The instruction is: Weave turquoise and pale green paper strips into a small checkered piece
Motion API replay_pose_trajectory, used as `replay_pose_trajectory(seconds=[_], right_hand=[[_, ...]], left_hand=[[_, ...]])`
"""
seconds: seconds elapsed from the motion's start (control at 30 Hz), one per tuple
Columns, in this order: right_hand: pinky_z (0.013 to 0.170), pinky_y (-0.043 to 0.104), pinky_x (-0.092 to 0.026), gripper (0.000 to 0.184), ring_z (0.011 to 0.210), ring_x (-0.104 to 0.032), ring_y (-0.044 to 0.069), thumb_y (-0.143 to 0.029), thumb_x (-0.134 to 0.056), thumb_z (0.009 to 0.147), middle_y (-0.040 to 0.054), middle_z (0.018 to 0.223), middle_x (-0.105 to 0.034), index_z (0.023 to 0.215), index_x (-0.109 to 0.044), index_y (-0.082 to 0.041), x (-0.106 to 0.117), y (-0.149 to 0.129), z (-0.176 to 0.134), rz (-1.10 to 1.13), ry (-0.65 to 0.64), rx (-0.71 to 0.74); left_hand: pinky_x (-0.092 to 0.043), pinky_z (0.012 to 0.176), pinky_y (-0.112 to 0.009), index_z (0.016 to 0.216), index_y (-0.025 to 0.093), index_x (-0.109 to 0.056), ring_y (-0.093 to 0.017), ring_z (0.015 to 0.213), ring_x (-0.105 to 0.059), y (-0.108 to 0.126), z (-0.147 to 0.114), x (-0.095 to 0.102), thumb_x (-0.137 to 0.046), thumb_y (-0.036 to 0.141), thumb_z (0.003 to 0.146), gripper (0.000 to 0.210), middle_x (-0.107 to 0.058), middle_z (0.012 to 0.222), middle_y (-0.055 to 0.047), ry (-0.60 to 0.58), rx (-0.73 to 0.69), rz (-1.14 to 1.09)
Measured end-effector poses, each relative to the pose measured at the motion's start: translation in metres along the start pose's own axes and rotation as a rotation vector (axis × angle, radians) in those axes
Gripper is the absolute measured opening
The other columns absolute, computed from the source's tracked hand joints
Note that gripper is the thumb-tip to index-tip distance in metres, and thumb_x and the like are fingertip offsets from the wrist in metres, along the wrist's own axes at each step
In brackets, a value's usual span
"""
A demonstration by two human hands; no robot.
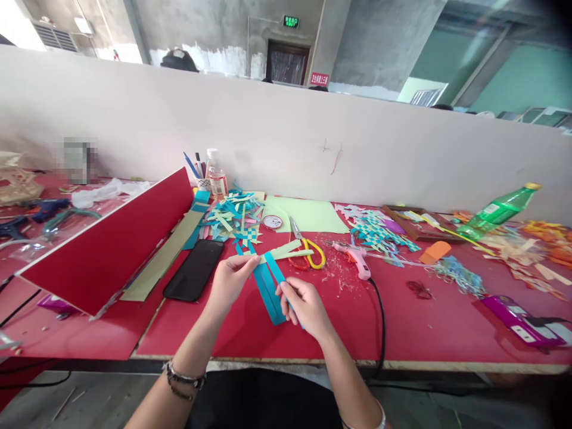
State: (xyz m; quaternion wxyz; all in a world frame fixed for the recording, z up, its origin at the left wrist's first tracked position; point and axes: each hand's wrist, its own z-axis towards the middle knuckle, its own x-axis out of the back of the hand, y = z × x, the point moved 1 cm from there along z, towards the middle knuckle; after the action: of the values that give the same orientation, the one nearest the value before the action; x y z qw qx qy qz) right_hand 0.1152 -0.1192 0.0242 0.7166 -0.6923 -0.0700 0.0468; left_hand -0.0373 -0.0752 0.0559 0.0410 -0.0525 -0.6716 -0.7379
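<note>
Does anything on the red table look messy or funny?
Yes. The green plastic bottle with a yellow cap tilts sharply right, while the clear plastic bottle with a white cap stands upright. Pale crumbs also lie scattered beside the pink plastic glue gun, looking untidy.

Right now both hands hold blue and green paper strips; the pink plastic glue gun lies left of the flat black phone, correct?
No: the pink plastic glue gun lies right of the flat black phone in the head view; rest holds.
</note>
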Motion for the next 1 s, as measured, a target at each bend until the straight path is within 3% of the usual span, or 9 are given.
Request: replay_pose_trajectory(seconds=[0.4, 0.5, 0.63, 0.77, 0.9, 1.0], right_hand=[[0.032, 0.016, -0.031, 0.035, 0.029, -0.043, 0.006, -0.049, -0.038, 0.078, -0.006, 0.044, -0.047, 0.071, -0.051, -0.017, 0.004, -0.001, -0.002, -0.124, -0.049, -0.045], [0.038, 0.018, -0.036, 0.034, 0.039, -0.048, 0.008, -0.048, -0.043, 0.076, -0.0032, 0.05, -0.051, 0.069, -0.053, -0.017, 0.008, -0.002, -0.002, -0.18, -0.02, -0.031], [0.055, 0.023, -0.042, 0.029, 0.062, -0.056, 0.014, -0.043, -0.048, 0.075, 0.002, 0.065, -0.06, 0.07, -0.061, -0.017, 0.013, -0.008, 0.004, -0.255, 0.063, 0.098], [0.074, 0.029, -0.043, 0.031, 0.088, -0.055, 0.019, -0.041, -0.054, 0.071, 0.0047, 0.094, -0.062, 0.093, -0.061, -0.02, 0.009, -0.016, 0.015, -0.036, 0.15, 0.1], [0.074, 0.032, -0.045, 0.03, 0.082, -0.058, 0.019, -0.04, -0.056, 0.07, 0.0044, 0.084, -0.065, 0.09, -0.062, -0.019, -0.002, -0.021, 0.021, 0.175, 0.104, 0.047], [0.074, 0.032, -0.046, 0.026, 0.081, -0.059, 0.02, -0.038, -0.061, 0.066, 0.0041, 0.079, -0.065, 0.083, -0.064, -0.018, -0.006, -0.019, 0.024, 0.227, 0.184, 0.027]], left_hand=[[-0.029, 0.047, -0.019, 0.053, 0.012, -0.058, -0.007, 0.048, -0.035, 0.003, -0.001, -0.002, -0.056, 0.039, 0.069, 0.031, -0.045, 0.047, 0.005, -0.037, -0.053, 0.013], [-0.029, 0.047, -0.019, 0.053, 0.012, -0.058, -0.007, 0.048, -0.036, 0.003, -0.002, -0.002, -0.056, 0.038, 0.068, 0.031, -0.045, 0.047, 0.004, -0.052, -0.053, 0.006], [-0.031, 0.049, -0.019, 0.057, 0.012, -0.061, -0.008, 0.05, -0.039, 0.003, -0.005, -0.004, -0.056, 0.038, 0.068, 0.028, -0.05, 0.049, 0.003, -0.052, -0.047, -0.008], [-0.033, 0.05, -0.019, 0.059, 0.012, -0.064, -0.01, 0.052, -0.044, 0.002, -0.007, -0.007, -0.058, 0.038, 0.066, 0.028, -0.055, 0.052, 0.0, -0.032, -0.04, -0.002], [-0.035, 0.05, -0.02, 0.06, 0.013, -0.066, -0.01, 0.052, -0.045, -0.001, -0.007, -0.009, -0.057, 0.04, 0.067, 0.029, -0.057, 0.053, 0.0, -0.049, -0.048, -0.003], [-0.034, 0.049, -0.019, 0.057, 0.013, -0.065, -0.009, 0.05, -0.043, -0.003, -0.007, -0.01, -0.056, 0.04, 0.067, 0.03, -0.055, 0.05, 0.002, -0.057, -0.045, -0.002]])
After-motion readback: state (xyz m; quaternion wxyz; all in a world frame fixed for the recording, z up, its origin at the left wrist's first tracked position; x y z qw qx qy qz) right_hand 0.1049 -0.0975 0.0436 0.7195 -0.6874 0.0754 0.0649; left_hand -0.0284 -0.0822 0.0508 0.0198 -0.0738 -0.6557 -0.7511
